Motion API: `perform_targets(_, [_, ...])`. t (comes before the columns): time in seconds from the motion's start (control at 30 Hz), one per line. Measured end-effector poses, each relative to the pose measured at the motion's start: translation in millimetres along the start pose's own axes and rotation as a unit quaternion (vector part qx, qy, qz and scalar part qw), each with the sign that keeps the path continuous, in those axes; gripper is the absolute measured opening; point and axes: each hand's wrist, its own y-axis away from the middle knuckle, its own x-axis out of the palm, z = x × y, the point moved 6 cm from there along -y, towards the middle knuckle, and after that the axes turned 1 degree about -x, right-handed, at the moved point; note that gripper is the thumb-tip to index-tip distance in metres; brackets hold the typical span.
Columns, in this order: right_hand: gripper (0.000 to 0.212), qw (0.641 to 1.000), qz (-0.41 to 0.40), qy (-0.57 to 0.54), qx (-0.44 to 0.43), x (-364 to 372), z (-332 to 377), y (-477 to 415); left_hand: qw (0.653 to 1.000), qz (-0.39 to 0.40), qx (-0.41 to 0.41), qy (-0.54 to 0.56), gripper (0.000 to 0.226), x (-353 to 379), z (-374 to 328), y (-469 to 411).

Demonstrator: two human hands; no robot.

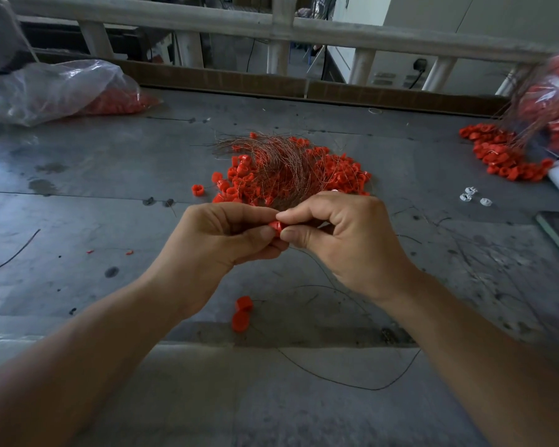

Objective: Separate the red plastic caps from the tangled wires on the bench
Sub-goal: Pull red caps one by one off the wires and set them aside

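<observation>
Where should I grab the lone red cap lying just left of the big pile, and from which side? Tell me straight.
Pinch the lone red cap across its round outer wall, coming straight down from above. It sits apart from the big pile on bare bench, so both sides look free. Whether a wire trails from it is too fine to tell, so lift slowly.

Two hands (226, 233), two plastic bags (62, 88), three white pieces (470, 195), caps uncountable (336, 169)

Cap pile (291, 175) behind hands (276, 235)
</observation>
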Motion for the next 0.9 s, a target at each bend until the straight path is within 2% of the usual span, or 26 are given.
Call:
perform_targets(0.17, [0.018,1.000,0.001,-0.017,0.012,1,0,2,1.000,0.003,-0.014,0.006,0.020,-1,2,1])
perform_targets(0.37, [0.017,0.999,-0.031,-0.017,-0.015,0,5,4,0.999,0.024,-0.011,0.028,0.020,1,1,3])
perform_targets(0.5, [0.018,0.999,-0.019,-0.041,-0.009,0,4,2,0.999,0.029,-0.001,0.032,0.021,1,0,2])
perform_targets(0.67, [0.023,0.984,0.054,-0.153,0.074,3,-4,2,0.997,0.067,-0.008,0.040,0.024,2,1,3])
perform_targets(0.8, [0.027,0.975,0.166,-0.119,0.091,10,-5,4,0.995,0.088,-0.026,0.033,0.043,3,3,3])
perform_targets(0.9, [0.018,0.974,0.183,-0.108,0.083,10,-2,4,0.994,0.094,-0.033,0.043,0.048,5,4,4])
